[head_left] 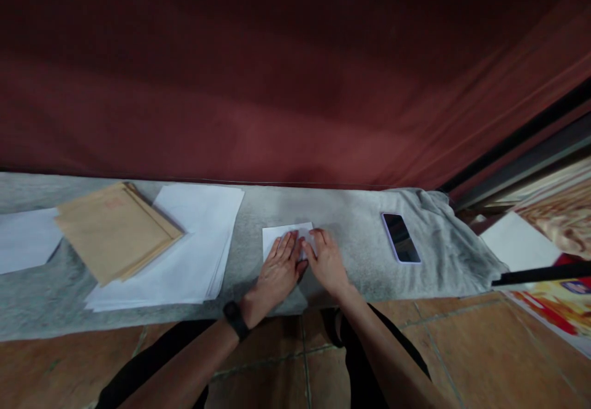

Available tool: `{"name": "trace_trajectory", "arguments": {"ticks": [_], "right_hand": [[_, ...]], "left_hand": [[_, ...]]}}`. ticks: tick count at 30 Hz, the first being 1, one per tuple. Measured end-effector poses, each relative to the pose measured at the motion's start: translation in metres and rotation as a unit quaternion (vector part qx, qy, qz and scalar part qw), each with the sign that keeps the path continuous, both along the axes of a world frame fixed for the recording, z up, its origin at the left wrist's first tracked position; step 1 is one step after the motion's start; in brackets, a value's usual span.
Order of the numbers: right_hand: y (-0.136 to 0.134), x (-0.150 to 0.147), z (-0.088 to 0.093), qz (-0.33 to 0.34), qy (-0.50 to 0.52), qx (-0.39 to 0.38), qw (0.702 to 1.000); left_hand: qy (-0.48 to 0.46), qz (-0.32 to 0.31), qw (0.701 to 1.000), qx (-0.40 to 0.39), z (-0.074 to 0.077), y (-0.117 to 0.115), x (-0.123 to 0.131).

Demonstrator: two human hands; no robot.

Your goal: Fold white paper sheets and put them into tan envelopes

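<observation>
A small folded white paper (277, 238) lies on the grey cloth (355, 236) in front of me. My left hand (278, 271) rests flat on the paper with its fingers stretched out; a black watch sits on that wrist. Beside it, my right hand (327, 259) presses down on the paper's right part, fingers extended and close together. The two hands touch at the thumbs. Most of the paper's near half is hidden under them.
A stack of white sheets (194, 255) lies to the left with brown envelopes (115, 227) on top. Another white sheet (23, 239) is at the far left. A phone (401, 238) lies face up to the right. A dark red curtain (277, 76) hangs behind.
</observation>
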State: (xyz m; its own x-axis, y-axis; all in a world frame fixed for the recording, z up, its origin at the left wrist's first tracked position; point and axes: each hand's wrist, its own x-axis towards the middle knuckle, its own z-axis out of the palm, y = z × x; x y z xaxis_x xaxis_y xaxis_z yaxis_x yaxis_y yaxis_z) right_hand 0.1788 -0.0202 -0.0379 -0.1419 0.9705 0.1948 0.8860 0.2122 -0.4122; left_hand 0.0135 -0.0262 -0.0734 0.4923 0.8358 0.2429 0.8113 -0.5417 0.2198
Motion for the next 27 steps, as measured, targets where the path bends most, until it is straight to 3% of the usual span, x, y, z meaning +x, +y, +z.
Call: {"name": "trace_trajectory", "arguments": {"ticks": [3,5,10,18,27], "right_hand": [[0.0,-0.014,-0.008,0.096,-0.005,-0.011,0.995],[0.0,-0.02,-0.015,0.12,-0.032,-0.021,0.992],[0.004,-0.02,-0.027,0.084,-0.083,-0.012,0.993],[0.007,-0.01,-0.037,0.02,-0.12,0.026,0.992],[0.005,0.001,-0.036,-0.012,-0.138,0.023,0.99]], "left_hand": [[0.033,-0.026,0.999,-0.001,-0.006,0.0,-0.001],[0.039,-0.019,0.999,0.001,-0.011,0.002,-0.003],[-0.01,0.058,0.998,0.01,-0.016,0.007,-0.009],[-0.024,0.124,0.991,-0.036,-0.001,0.012,-0.029],[-0.015,0.139,0.99,0.005,0.007,0.009,-0.05]]}}
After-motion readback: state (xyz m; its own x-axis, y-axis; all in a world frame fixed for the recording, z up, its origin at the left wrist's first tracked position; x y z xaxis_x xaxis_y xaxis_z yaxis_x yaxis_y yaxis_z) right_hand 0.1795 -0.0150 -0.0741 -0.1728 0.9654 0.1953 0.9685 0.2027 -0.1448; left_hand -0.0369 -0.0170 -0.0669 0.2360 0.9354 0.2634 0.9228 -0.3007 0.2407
